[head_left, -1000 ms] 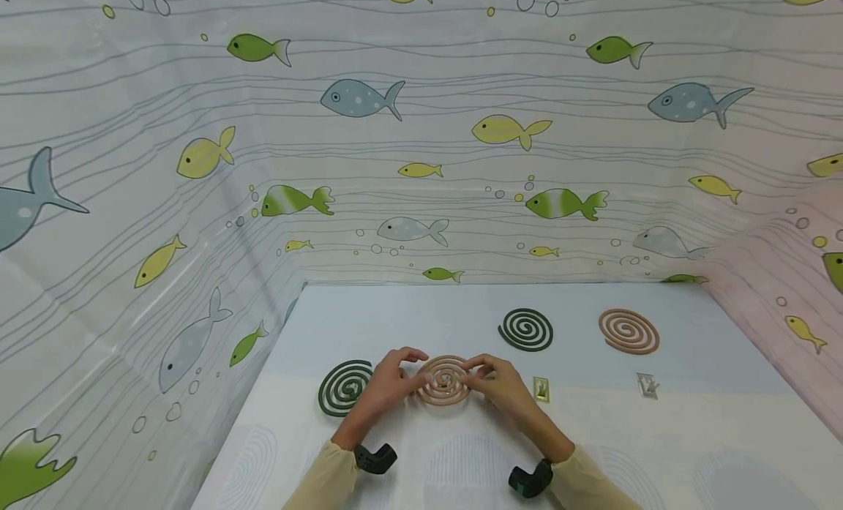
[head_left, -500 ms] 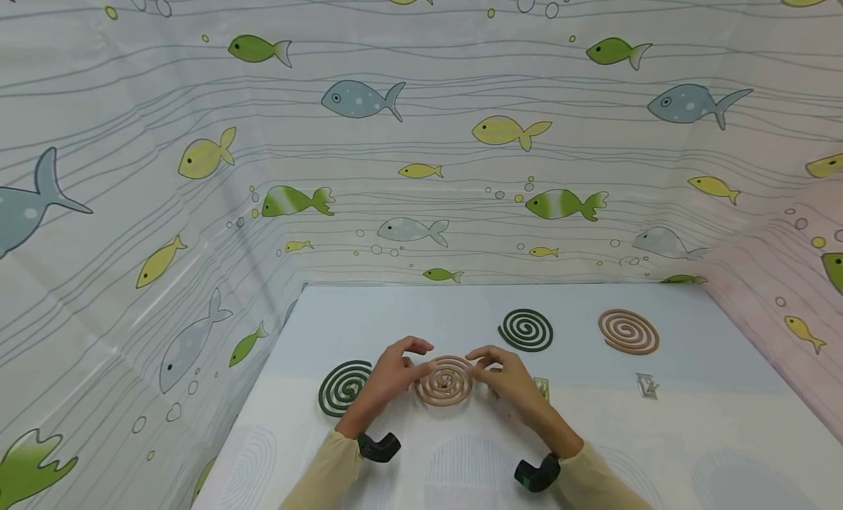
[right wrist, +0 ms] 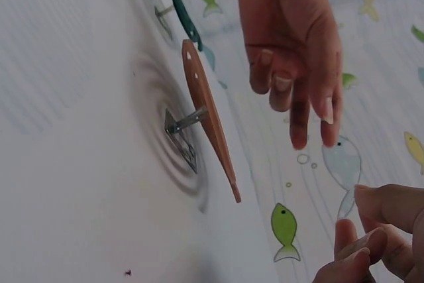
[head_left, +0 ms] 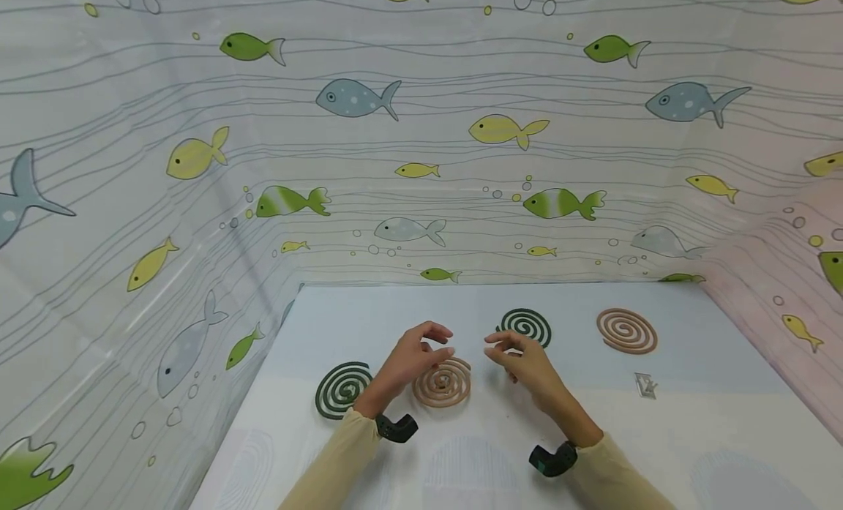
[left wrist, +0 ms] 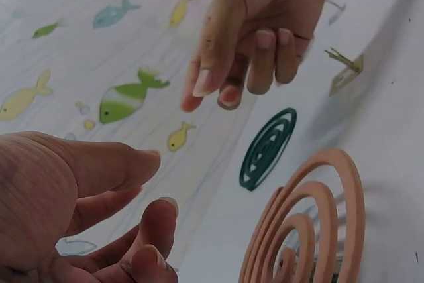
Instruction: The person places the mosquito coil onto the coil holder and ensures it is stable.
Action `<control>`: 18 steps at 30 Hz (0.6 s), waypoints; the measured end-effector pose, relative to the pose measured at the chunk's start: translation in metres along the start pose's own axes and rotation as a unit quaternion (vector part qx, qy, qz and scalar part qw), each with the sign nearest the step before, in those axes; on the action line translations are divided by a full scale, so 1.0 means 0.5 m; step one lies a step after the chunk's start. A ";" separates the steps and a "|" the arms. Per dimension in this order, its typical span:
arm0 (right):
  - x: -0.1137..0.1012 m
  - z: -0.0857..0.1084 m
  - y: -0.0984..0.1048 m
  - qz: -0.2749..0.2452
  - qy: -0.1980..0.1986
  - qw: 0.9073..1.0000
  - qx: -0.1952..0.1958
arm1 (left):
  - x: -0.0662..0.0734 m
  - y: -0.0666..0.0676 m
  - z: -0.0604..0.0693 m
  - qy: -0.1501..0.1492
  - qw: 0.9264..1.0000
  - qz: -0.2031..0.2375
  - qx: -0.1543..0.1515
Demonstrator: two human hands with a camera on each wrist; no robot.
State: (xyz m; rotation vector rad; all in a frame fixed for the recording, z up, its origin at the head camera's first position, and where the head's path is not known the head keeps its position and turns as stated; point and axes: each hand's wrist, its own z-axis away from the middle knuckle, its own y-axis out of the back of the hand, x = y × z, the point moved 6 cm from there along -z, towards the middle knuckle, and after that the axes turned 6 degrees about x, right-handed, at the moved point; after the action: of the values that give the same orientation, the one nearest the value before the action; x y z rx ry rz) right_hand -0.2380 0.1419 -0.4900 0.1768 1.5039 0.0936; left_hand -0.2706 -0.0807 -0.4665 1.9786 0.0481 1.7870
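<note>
A brown mosquito coil (head_left: 437,396) lies level on a small metal stand (right wrist: 182,130), raised off the table in the right wrist view. My left hand (head_left: 406,362) hovers over its far left edge, fingers bent loosely and holding nothing. To the right of the coil, my right hand (head_left: 530,367) is lifted, thumb and fingers apart with nothing between them. A dark green mosquito coil (head_left: 332,393) sits left of the brown one, also on a stand (right wrist: 163,21). A gold-coloured stand (left wrist: 346,77) is hidden by my right hand in the head view.
At the back of the white table (head_left: 395,312) lie another green coil (head_left: 540,323) and another brown coil (head_left: 627,331). A silver stand (head_left: 645,385) is at the right, in front of that brown coil. Fish-patterned sheeting (head_left: 356,151) rises behind and beside the table.
Both hands have let go of the brown coil and risen up and away from the table. My right hand has moved right, off the coil. The coil stays on its stand.
</note>
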 end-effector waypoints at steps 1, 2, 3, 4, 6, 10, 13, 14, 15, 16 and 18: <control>-0.001 -0.001 0.005 0.001 0.002 1.000 0.000 | 0.004 -0.005 -0.005 -0.001 1.000 -0.003 -0.001; -0.003 -0.001 0.011 0.003 0.005 1.000 0.000 | 0.008 -0.009 -0.009 -0.003 1.000 -0.008 -0.002; -0.004 -0.002 0.016 0.006 0.007 1.000 0.000 | 0.012 -0.014 -0.013 -0.005 1.000 -0.014 -0.004; -0.004 -0.004 0.022 0.010 0.013 1.000 0.000 | 0.016 -0.019 -0.018 -0.008 1.000 -0.019 -0.006; -0.004 -0.007 0.033 0.019 0.018 1.000 0.004 | 0.024 -0.029 -0.027 -0.012 1.000 -0.025 -0.010; 0.002 -0.015 0.053 0.026 0.019 0.999 0.016 | 0.032 -0.049 -0.046 -0.016 0.999 -0.023 -0.022; 0.012 -0.023 0.068 0.021 0.011 0.999 0.026 | 0.032 -0.064 -0.060 -0.011 0.999 -0.018 -0.027; 0.016 -0.026 0.073 0.019 0.011 0.999 0.030 | 0.031 -0.069 -0.064 -0.008 0.999 -0.018 -0.028; 0.019 -0.028 0.078 0.016 0.012 0.999 0.033 | 0.031 -0.074 -0.069 -0.006 0.999 -0.017 -0.028; 0.022 -0.031 0.084 0.013 0.012 0.999 0.036 | 0.031 -0.078 -0.073 -0.004 0.999 -0.015 -0.028; 0.030 -0.037 0.096 0.009 0.009 0.999 0.046 | 0.032 -0.088 -0.081 -0.002 0.999 -0.013 -0.029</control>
State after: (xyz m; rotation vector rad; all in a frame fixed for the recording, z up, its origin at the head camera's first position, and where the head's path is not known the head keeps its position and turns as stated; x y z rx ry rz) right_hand -0.2533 0.1926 -0.4974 0.2641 1.5256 0.0412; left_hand -0.2943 -0.0236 -0.4661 1.9326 0.0188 1.7475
